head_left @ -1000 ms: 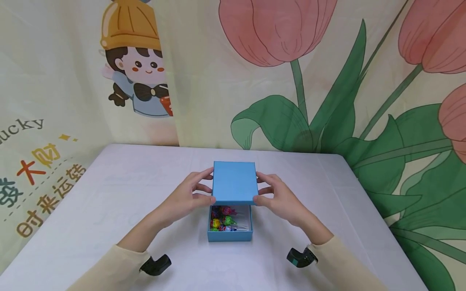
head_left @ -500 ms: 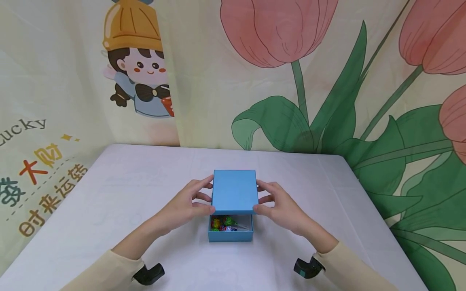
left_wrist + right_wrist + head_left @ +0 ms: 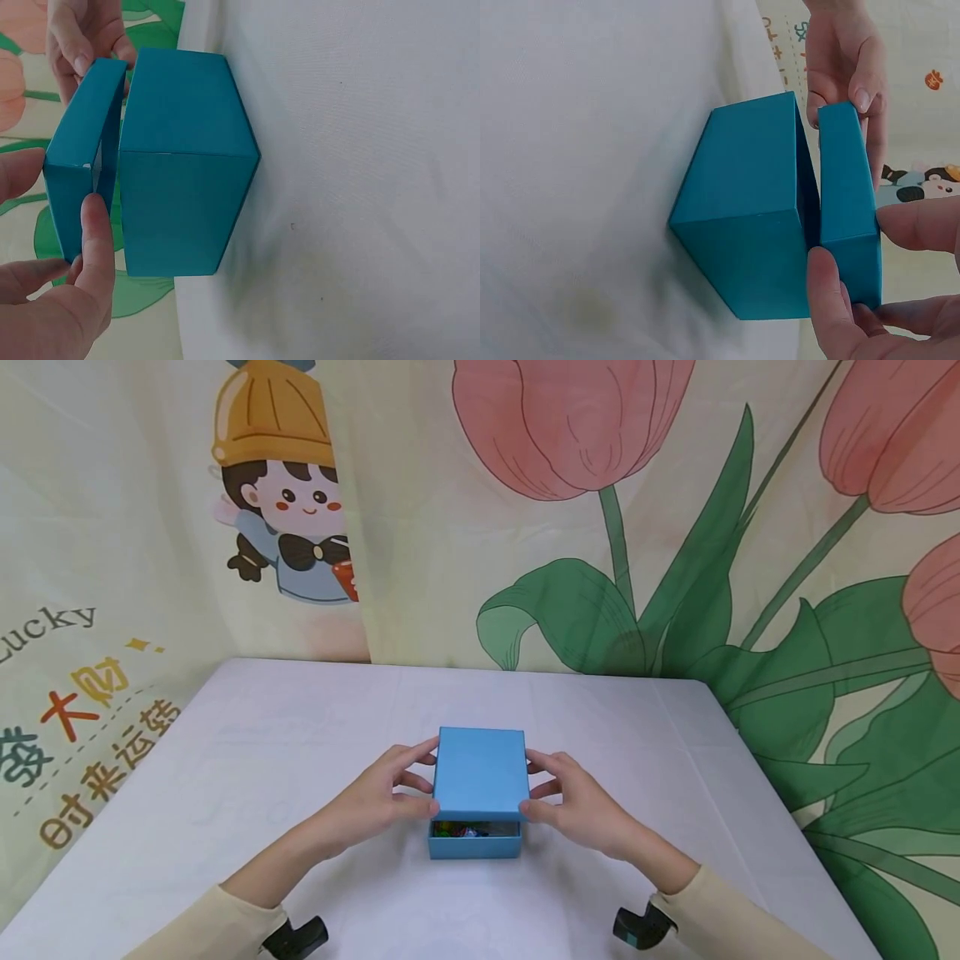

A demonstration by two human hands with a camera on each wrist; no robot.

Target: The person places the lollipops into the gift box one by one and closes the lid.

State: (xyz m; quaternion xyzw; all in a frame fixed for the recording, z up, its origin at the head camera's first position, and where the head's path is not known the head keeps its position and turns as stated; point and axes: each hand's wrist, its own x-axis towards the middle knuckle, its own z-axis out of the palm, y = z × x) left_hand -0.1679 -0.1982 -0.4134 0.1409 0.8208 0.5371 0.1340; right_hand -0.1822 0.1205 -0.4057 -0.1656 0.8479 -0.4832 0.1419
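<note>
A square blue lid (image 3: 481, 772) hovers over an open blue box (image 3: 475, 848) on the table. My left hand (image 3: 388, 789) grips the lid by its left side, while my right hand (image 3: 573, 800) holds the opposite side. Through the narrow front gap a few colourful wrapped lollipops (image 3: 467, 832) show inside; the lid hides the others. From the left wrist view, the lid (image 3: 79, 124) stands slightly apart from the box (image 3: 187, 214). A thin gap also separates lid (image 3: 846, 176) and box (image 3: 754, 169) in the right wrist view.
A white cloth covers the table (image 3: 315, 710). Behind it hangs a printed backdrop (image 3: 420, 527) with tulips, a cartoon figure and lettering. Each sleeve cuff carries a black wrist device, one on the left (image 3: 297, 937) and one on the right (image 3: 643, 927).
Both hands have brought the lid down and nearer to me, over the box. The front gap has narrowed and covers more of the lollipops. The box has stayed in place.
</note>
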